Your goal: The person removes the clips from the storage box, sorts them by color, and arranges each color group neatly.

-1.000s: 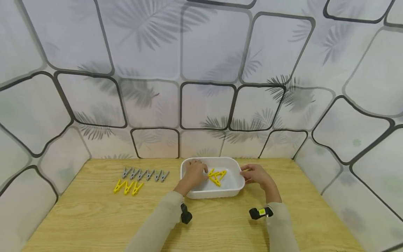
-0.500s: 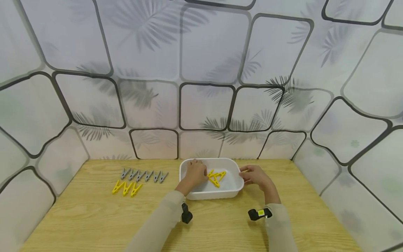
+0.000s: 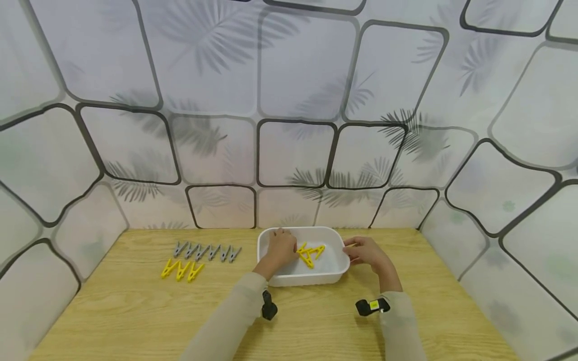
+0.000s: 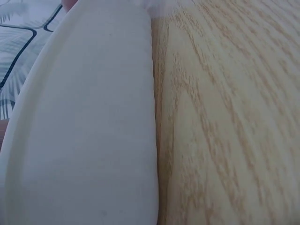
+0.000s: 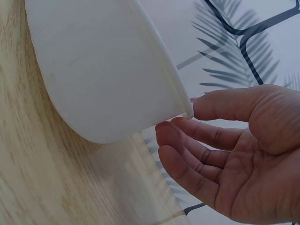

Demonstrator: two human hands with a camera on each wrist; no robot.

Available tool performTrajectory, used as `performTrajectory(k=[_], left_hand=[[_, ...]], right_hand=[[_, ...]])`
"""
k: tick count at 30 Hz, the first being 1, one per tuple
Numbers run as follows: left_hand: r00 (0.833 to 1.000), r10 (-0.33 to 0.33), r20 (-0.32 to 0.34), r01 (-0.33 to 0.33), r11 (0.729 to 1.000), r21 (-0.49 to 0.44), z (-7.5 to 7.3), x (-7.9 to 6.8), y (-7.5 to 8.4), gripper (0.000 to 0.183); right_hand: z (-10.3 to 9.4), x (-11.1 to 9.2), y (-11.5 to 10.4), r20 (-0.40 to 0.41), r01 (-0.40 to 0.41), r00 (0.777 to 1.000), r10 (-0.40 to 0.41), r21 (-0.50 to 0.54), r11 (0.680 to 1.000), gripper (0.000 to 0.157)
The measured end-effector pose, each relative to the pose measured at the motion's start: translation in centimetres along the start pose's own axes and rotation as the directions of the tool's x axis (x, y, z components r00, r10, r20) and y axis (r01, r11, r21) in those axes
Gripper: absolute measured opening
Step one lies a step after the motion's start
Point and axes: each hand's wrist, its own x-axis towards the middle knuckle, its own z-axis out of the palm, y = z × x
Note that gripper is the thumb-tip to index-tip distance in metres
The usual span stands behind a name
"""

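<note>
A white plastic tray [image 3: 311, 279] stands on the table near the back wall. My left hand [image 3: 282, 246] reaches into its left part, with the fingers bent down. Just right of these fingers lie yellow clothespins [image 3: 309, 253], touching one another on the tray floor. Whether the left fingers pinch a clothespin is hidden by the hand itself. At the tray's right end my right hand [image 5: 239, 150] holds the rim, thumb on top and fingertips beneath. The left wrist view shows mostly the tray's outer side [image 4: 93, 117].
Left of the tray, several grey clothespins [image 3: 210, 251] stand in a row on the wooden table [image 3: 316, 326]. In front of them is a shorter row of yellow clothespins [image 3: 181, 271]. A patterned cloth wall [image 3: 298, 150] encloses the table at the back and sides.
My left hand has shifted very slightly to the right inside the tray, and the rightmost yellow clothespin beside it has moved a little. My right hand keeps its place on the rim.
</note>
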Motion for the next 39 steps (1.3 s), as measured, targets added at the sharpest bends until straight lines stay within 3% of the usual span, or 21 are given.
performTrajectory(k=[8, 16, 22, 30, 39], left_hand=[[1.000, -0.006, 0.022, 0.006, 1.000, -0.001, -1.0, 0.0, -0.8, 0.022], [0.998, 0.063, 0.008, -0.063, 0.998, -0.012, -3.0, -0.6, -2.3, 0.019], [0.997, 0.072, -0.015, -0.073, 0.996, -0.057, -5.2, -1.3, -3.3, 0.019], [0.997, 0.033, -0.068, -0.041, 0.992, -0.119, -9.1, -3.2, -5.0, 0.013], [0.992, -0.017, -0.124, -0.001, 0.989, -0.147, -12.3, -6.5, -9.0, 0.012]], right_hand=[[0.2, -0.4, -0.3, 0.005, 0.006, 1.000, -0.006, 0.015, 1.000, 0.040], [0.1, -0.1, -0.2, 0.000, -0.005, 1.000, 0.005, 0.012, 1.000, 0.039], [0.1, -0.1, -0.2, -0.001, -0.006, 1.000, 0.006, 0.014, 1.000, 0.040], [0.1, -0.3, -0.4, 0.004, -0.011, 1.000, 0.011, 0.020, 1.000, 0.040], [0.0, -0.6, -0.5, 0.023, 0.013, 1.000, -0.014, 0.011, 1.000, 0.043]])
